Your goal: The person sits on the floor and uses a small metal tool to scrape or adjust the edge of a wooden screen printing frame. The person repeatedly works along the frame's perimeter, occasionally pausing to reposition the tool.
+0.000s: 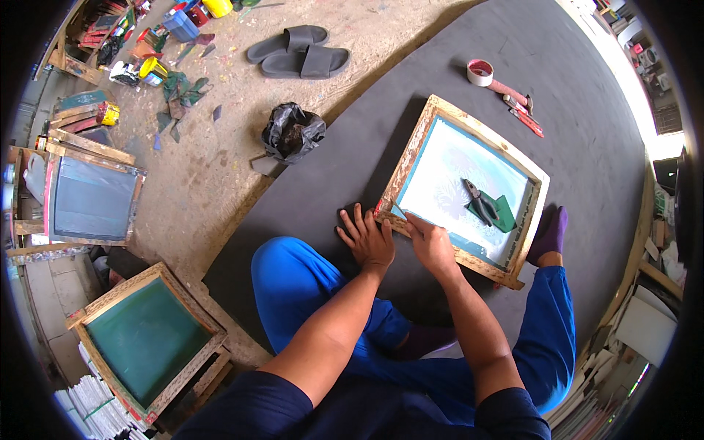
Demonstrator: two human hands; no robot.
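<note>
A wooden screen-printing frame (412, 152) with pale mesh and blue-green edging lies tilted on the dark surface before me. My left hand (368, 240) rests with fingers spread beside the frame's near left corner, its fingertips on the dark surface and its thumb side by the wood. At the frame's near rail, my right hand (433, 246) is closed, its fingers at the inner edge near that corner. A thin sliver shows by its fingertips, too small to name. On the mesh lie dark-handled pliers (480, 202) and a green scrap (502, 214).
Beyond the frame sit a tape roll (480, 72), a hammer (510, 92) and a red cutter (526, 119). A black plastic bag (292, 133) stands by the surface's left edge, with grey slides (306, 61) on the floor. More framed screens (143, 341) lean at the left.
</note>
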